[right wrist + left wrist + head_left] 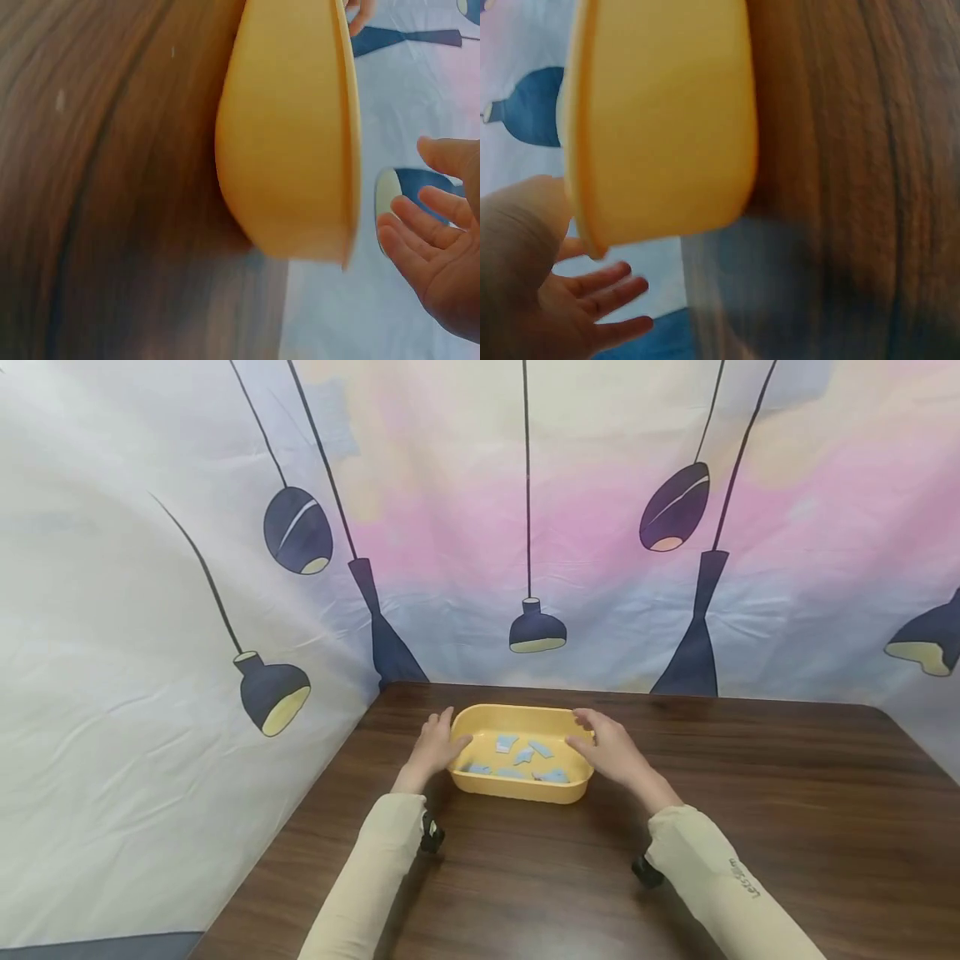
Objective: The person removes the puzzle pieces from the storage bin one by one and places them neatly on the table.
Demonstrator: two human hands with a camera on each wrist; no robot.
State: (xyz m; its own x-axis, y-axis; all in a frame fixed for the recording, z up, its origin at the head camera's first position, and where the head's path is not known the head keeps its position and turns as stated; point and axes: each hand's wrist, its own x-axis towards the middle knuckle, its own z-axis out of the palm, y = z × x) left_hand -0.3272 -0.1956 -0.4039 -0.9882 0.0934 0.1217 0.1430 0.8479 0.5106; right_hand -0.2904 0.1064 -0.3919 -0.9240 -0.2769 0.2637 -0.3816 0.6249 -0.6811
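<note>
A shallow yellow plastic tray (517,789) with rounded corners sits on the table, holding several pale blue irregular pieces (506,743) scattered over its bottom; their material is unclear. At its left end is my left hand (432,745), thumb over the rim and the other fingers extended outside. The left wrist view shows that hand (562,307) with fingers spread beside the tray's wall (667,120); whether the thumb touches the rim cannot be told. My right hand (613,752) is at the right end. In the right wrist view its relaxed fingers (420,240) stand apart from the tray.
The dark brown wooden table (787,810) extends around the tray, farther on the right. Behind it and along the left hangs a pastel cloth (450,543) printed with dark lamps. Both forearms in cream sleeves (375,852) reach over the table's front.
</note>
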